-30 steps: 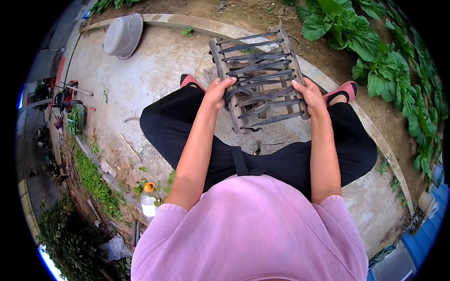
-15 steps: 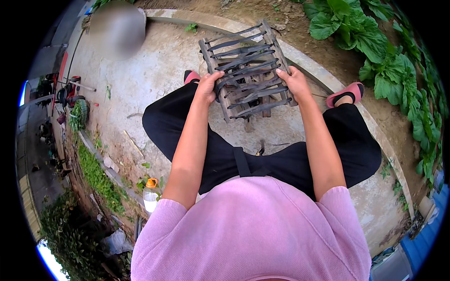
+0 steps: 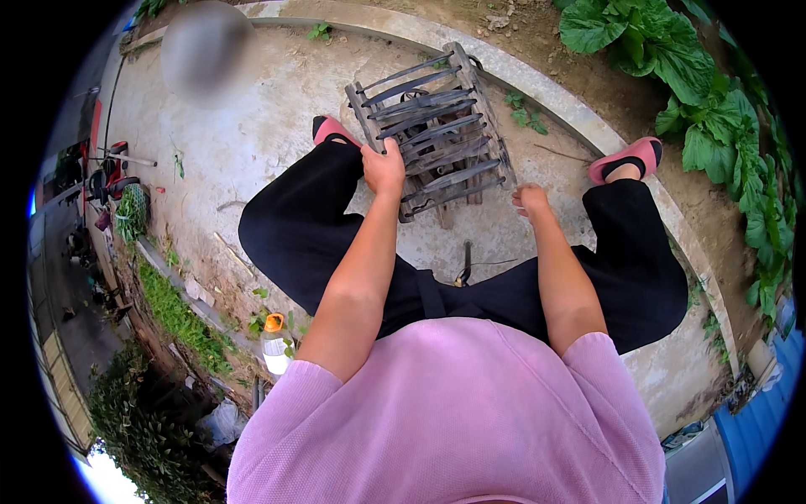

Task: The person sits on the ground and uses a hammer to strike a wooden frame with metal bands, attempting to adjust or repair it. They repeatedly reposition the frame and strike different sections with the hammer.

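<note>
- While the person sits with knees wide apart, a slatted wooden frame (image 3: 437, 128) laced with dark straps is directly ahead, between the feet and over a pale concrete floor (image 3: 260, 126).
- Left hand (image 3: 384, 170): closed on the near part of the frame's left rail, thumb on top; the other fingers are mostly hidden.
- Right hand (image 3: 531, 202): fingers curled inward, just beside the frame's near right corner; whether it pinches anything, I cannot tell.
- Clothing: a pink knitted top (image 3: 445, 403), loose black trousers (image 3: 294, 227) and pink shoes (image 3: 625, 160), one to either side of the frame.
- Right side: large leafy plants (image 3: 709, 126) grow in soil beyond a curved concrete curb (image 3: 579, 126).
- Left side: a clear bottle (image 3: 275, 349) with an orange cap is near the person's left elbow; farther up is a blurred, rounded grey shape (image 3: 206, 52).
</note>
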Tool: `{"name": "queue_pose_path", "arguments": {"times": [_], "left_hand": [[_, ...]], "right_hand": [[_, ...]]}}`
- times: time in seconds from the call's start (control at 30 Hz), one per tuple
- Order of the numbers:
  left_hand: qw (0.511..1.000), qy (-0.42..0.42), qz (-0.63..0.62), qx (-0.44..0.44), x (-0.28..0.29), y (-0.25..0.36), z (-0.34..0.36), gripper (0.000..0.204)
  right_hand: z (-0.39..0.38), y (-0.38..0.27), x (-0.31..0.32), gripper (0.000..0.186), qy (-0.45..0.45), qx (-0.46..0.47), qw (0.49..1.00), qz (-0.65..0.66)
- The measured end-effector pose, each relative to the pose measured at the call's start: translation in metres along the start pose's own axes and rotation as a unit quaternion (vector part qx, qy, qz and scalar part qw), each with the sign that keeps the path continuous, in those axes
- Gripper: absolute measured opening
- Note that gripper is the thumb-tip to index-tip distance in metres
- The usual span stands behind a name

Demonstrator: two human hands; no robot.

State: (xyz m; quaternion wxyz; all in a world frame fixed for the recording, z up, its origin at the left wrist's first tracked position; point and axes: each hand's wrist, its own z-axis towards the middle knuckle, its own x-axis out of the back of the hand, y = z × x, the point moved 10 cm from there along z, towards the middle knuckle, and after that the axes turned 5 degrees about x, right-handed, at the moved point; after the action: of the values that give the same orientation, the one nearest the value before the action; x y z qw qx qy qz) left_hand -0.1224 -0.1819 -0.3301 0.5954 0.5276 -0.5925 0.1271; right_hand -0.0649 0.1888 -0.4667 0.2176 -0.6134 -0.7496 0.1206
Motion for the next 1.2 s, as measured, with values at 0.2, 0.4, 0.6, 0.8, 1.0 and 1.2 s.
{"name": "queue_pose_path", "arguments": {"times": [0.2,0.4,0.6,0.8,1.0,1.2], "left_hand": [[0.999,0.003,-0.014,-0.037,-0.001,0.014,-0.005,0.044],[0.998,0.028,-0.03,-0.043,0.007,0.008,-0.004,0.034],[0.998,0.016,-0.049,-0.022,0.0,0.002,0.0,0.032],[0.991,-0.046,-0.123,0.002,0.006,-0.05,0.036,0.036],[0.862,-0.206,-0.414,0.207,-0.014,-0.14,0.039,0.035],[0.766,-0.289,-0.497,0.287,-0.042,-0.154,0.04,0.034]], "right_hand": [[0.084,0.085,-0.082,0.037,-0.016,0.129,0.985,-0.117],[0.033,0.033,-0.111,0.025,-0.046,0.011,0.999,-0.005],[0.028,0.023,-0.113,0.02,-0.112,-0.048,0.993,0.005],[0.012,-0.018,-0.106,0.023,-0.107,0.011,0.98,0.167],[-0.014,-0.021,-0.112,0.018,-0.122,-0.032,0.969,0.21],[-0.05,0.006,-0.099,0.022,-0.084,-0.078,0.929,0.352]]}}
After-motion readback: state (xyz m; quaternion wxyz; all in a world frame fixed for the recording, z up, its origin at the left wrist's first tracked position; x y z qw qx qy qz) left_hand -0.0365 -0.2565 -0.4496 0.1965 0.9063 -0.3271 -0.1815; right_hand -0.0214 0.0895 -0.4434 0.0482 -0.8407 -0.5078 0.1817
